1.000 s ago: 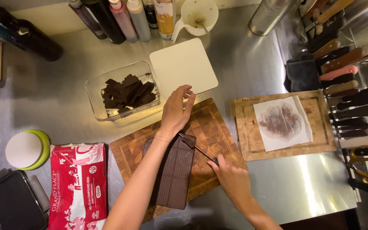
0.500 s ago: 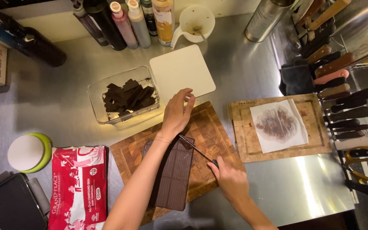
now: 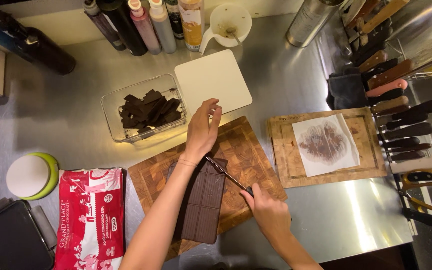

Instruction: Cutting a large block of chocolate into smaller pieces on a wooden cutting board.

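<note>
The right hand [image 3: 271,215] grips a knife [image 3: 228,176] whose blade crosses the top of a dark chocolate slab [image 3: 203,202] on a wooden cutting board [image 3: 246,155]. The left hand [image 3: 202,131] presses flat on the blade's far end. Just beyond the left hand sits a clear container of chocolate pieces [image 3: 146,107] on the steel desk [image 3: 66,125].

Knife [image 3: 228,176] tip hidden under left hand [image 3: 202,131] (handle buried in right hand [image 3: 270,214]).
</note>
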